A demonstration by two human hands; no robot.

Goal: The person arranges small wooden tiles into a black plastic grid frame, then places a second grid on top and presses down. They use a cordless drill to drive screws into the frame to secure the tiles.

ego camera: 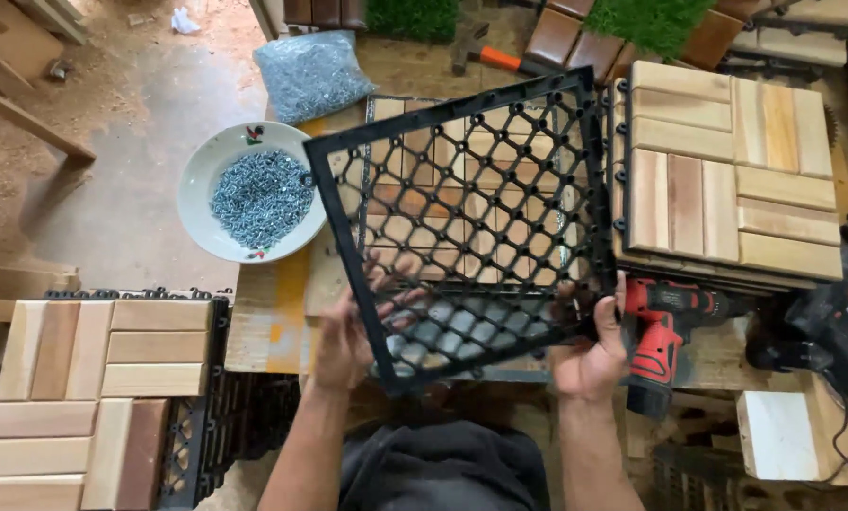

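Two hands — left, right — grip black grid; bowl (white) holds screws.

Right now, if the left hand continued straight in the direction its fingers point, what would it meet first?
The left hand points up and away, behind the black plastic grid that it holds. Going straight on, it would probably first meet the wooden slats lying under the grid, though depth is unclear. The white bowl of screws lies further left.

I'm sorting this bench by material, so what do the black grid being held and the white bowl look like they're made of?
Black grid: likely moulded plastic, matte, with uniform thin lattice and edge loops. White bowl: probably glazed ceramic or enamel, judging by its glossy rim and painted motif; it holds screws, seemingly metal by their silvery shine.
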